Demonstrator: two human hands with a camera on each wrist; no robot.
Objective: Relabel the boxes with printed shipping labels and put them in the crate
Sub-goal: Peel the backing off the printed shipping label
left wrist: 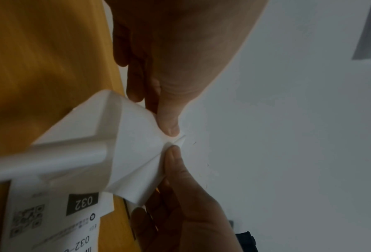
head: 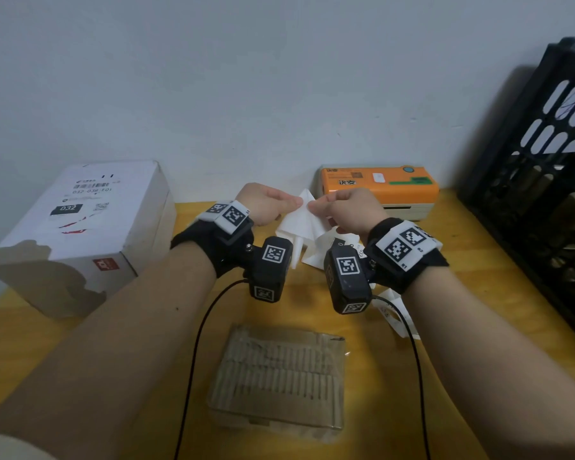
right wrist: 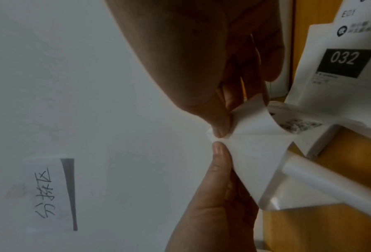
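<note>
Both hands are raised over the far middle of the counter, pinching one corner of a white label sheet between them. The left hand has thumb and forefinger closed on that corner; the right hand pinches the same corner from the other side, thumb tips almost touching. In the wrist views the sheet's layers part slightly at the corner. More printed labels marked 032 lie on the counter under the right wrist. A white box with a label on top stands far left. A flat cardboard box lies near, in the middle. The orange printer sits by the wall, and the black crate stands at right.
</note>
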